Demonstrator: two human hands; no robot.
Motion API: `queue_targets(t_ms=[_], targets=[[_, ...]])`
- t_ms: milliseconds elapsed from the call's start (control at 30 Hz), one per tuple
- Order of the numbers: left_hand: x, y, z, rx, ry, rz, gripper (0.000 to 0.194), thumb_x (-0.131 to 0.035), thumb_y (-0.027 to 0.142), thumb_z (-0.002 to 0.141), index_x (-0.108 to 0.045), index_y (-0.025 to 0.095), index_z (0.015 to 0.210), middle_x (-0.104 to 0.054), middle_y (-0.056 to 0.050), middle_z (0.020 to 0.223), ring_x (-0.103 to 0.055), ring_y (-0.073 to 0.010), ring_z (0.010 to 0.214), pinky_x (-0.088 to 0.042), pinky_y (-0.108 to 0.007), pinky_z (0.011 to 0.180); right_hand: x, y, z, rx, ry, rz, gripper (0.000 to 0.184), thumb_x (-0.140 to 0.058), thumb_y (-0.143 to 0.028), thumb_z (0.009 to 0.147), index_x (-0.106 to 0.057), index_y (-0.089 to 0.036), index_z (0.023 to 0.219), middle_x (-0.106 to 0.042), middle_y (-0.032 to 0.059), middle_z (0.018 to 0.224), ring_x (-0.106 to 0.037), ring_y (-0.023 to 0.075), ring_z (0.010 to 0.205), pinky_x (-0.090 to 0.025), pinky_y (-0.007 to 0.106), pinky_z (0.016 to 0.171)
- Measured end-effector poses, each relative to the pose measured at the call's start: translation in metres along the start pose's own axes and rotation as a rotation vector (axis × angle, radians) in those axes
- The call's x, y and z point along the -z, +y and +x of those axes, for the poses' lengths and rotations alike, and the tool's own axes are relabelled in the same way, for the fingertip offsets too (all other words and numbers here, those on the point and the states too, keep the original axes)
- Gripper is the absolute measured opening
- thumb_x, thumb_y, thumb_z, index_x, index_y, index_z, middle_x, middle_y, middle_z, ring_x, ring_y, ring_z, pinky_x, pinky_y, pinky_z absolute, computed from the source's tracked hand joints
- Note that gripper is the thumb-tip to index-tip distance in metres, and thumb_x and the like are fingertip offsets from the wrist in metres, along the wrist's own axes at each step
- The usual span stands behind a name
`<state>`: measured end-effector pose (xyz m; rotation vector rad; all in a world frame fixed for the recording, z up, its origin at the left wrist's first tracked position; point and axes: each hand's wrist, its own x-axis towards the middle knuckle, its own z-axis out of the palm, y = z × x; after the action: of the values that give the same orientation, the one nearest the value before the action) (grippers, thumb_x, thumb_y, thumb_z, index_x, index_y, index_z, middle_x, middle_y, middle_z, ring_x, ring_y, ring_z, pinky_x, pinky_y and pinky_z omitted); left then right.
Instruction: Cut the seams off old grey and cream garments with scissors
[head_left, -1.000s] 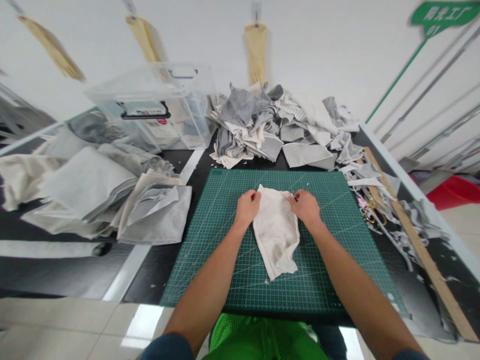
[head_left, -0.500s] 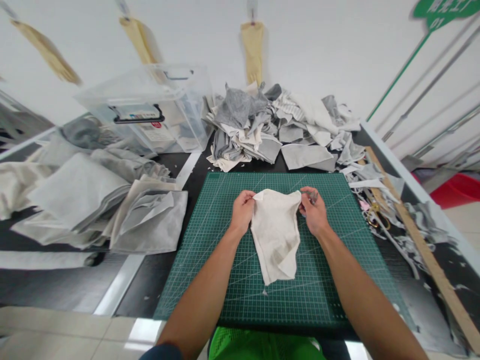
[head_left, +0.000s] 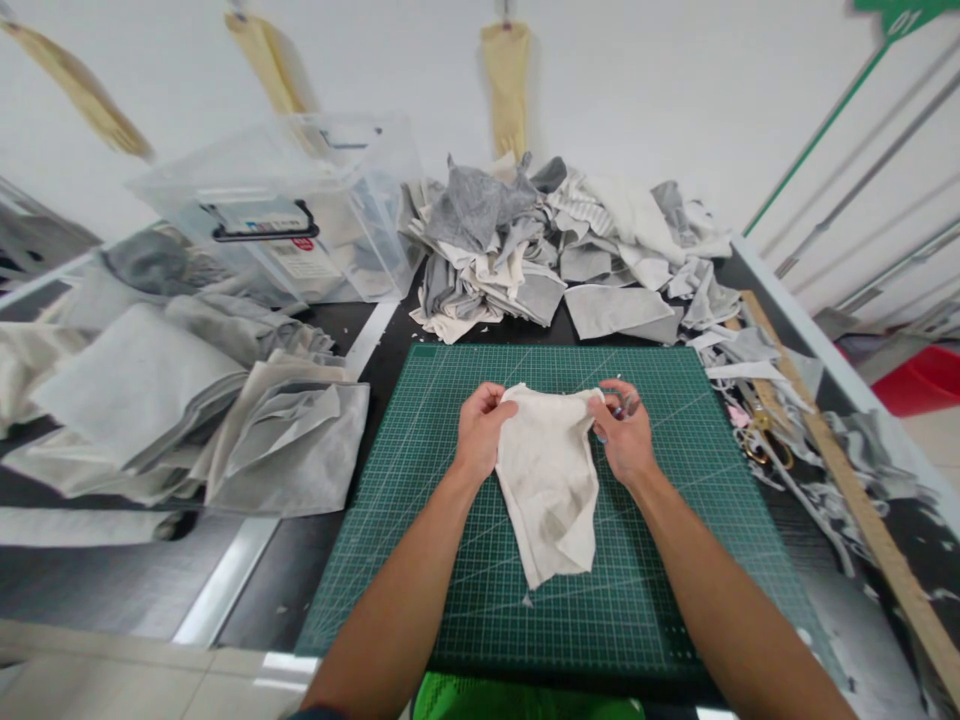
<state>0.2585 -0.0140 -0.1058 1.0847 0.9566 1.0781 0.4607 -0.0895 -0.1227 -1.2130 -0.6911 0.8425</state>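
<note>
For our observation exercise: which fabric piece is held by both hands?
The cream fabric piece over the green gridded mat; the grey and cream fabric heaps around it are untouched.

My left hand (head_left: 482,425) and right hand (head_left: 622,425) flank a fabric piece (head_left: 547,460) over a cutting mat (head_left: 397,460); fabric stacks (head_left: 300,450) sit to the left before a storage bin (head_left: 337,240), a scrap heap (head_left: 495,230) lies beyond the mat, scissors (head_left: 762,420) rest among offcuts (head_left: 750,370) beside a wooden strip (head_left: 846,480) at right.

green sign (head_left: 904,20): "01" | white label (head_left: 298,261) on clear box (head_left: 339,232): print too small
</note>
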Motion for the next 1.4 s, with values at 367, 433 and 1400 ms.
queue_targets(t_ms=[367,433,1400], targets=[[0.004,-0.017,0.011,-0.044,0.166,-0.046,0.026,-0.064,0.043,0.087,-0.06,0.019,0.078,-0.058,0.002,0.076,-0.055,-0.0115,0.071,-0.045,-0.023,0.067,0.004,-0.004,0.007,0.011,0.052,0.113,0.04,-0.082,-0.055,0.077,-0.064,-0.022,0.089,-0.048,-0.0075,0.06,-0.041,0.0063,0.049,-0.027,0.018,0.041],[0.004,-0.016,0.011,-0.065,0.148,-0.059,0.023,-0.065,0.041,0.086,-0.063,0.019,0.08,-0.059,0.002,0.077,-0.055,-0.0117,0.072,-0.045,-0.023,0.068,0.004,-0.003,0.008,0.02,0.06,0.115,0.039,-0.08,-0.056,0.079,-0.064,-0.022,0.087,-0.048,-0.0072,0.06,-0.041,0.0062,0.049,-0.028,0.018,0.04],[0.005,-0.011,0.009,-0.082,0.101,0.011,0.017,-0.062,0.036,0.089,-0.058,0.021,0.084,-0.049,0.003,0.069,-0.044,-0.0099,0.059,-0.035,-0.023,0.055,0.006,-0.002,0.008,-0.04,0.109,0.147,0.042,-0.086,-0.055,0.073,-0.061,-0.021,0.08,-0.046,-0.0089,0.058,-0.037,0.0045,0.044,-0.029,0.018,0.037]])
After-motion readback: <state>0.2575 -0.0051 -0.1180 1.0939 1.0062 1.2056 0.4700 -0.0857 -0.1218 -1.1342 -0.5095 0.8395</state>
